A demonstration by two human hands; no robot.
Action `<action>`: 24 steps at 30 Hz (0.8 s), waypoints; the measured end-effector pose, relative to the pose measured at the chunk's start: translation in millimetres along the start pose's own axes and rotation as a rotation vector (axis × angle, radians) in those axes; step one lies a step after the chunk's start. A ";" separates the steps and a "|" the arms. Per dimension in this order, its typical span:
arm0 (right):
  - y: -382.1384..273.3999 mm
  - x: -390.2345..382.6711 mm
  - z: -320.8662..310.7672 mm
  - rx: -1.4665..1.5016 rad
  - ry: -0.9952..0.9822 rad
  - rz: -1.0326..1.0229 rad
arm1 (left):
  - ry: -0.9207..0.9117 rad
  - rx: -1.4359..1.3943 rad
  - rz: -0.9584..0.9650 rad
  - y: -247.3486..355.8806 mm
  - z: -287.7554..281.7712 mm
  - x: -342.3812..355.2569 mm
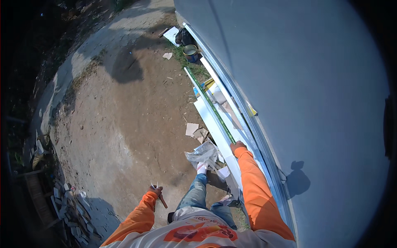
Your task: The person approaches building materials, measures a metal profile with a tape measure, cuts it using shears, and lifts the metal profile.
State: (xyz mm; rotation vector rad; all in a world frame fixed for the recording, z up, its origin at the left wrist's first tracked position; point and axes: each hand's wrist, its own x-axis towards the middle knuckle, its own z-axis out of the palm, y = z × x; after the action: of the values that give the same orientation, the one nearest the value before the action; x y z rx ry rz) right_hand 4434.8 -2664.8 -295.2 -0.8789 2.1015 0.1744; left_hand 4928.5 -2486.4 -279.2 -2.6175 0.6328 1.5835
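My left hand (156, 190) is closed around a hand tool with reddish-brown handles (163, 201), which looks like tin snips. Two light pointed tips stick out past the fingers. Over by the wall, my right hand (238, 146) grips the near part of a long, thin metal profile (210, 104) with a green band along it. That profile slants away from me, up and to the left. Beneath and beside it lie a white board (212, 129) and a second white profile (221, 85).
A grey wall (314, 91) rises on the right, with long metal profiles (264, 155) along its foot. Farther off stand a bucket (190, 53) and a black bag (185, 37). Clear plastic (203, 152) and broken board pieces (192, 129) lie by my foot. Rubble (74, 213) is piled lower left.
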 end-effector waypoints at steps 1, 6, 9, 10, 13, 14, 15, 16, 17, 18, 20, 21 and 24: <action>9.5 -2.3 -2.0 -0.017 -0.003 0.032 | -0.004 -0.029 0.017 1.5 2.5 -0.1; 96.2 -46.3 -13.5 0.040 -0.036 0.148 | -0.009 0.120 0.079 -7.5 15.0 -0.1; 196.3 -93.0 -12.9 0.069 -0.059 0.063 | -0.042 0.198 0.134 -10.4 28.4 -16.9; 239.7 -111.8 -8.5 0.046 -0.020 0.058 | -0.077 0.270 0.169 -7.1 38.5 -23.3; 358.3 -188.8 -11.9 0.064 -0.069 0.116 | -0.104 0.540 0.117 0.5 67.7 -46.8; 403.8 -209.5 -4.0 0.115 -0.063 0.138 | -0.108 0.575 0.147 0.7 80.4 -54.3; 452.8 -230.0 6.1 0.090 -0.041 0.141 | -0.110 0.663 0.207 -0.4 96.1 -58.6; 502.6 -248.7 17.6 0.063 -0.022 0.139 | -0.105 0.746 0.264 -3.3 113.9 -64.3; 550.9 -270.2 27.8 0.087 -0.009 0.146 | -0.100 0.763 0.287 -9.8 129.4 -72.5; 598.6 -295.5 37.2 0.089 0.032 0.149 | -0.184 0.641 0.467 -20.7 143.9 -84.6; 687.4 -349.9 54.2 0.063 0.087 0.176 | -0.263 0.547 0.649 -52.2 175.7 -120.7; 733.8 -377.8 66.5 0.052 0.103 0.202 | -0.289 0.572 0.645 -62.3 213.6 -151.1; 842.0 -443.4 85.7 0.026 0.129 0.283 | -0.331 0.664 0.694 -94.4 289.6 -201.7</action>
State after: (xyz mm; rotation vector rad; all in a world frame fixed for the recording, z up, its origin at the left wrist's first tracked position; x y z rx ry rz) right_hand 4130.2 -1768.2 -167.6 -0.5874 2.3388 0.2425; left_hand 4634.9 -2269.3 -266.0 -1.6832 1.7792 1.4872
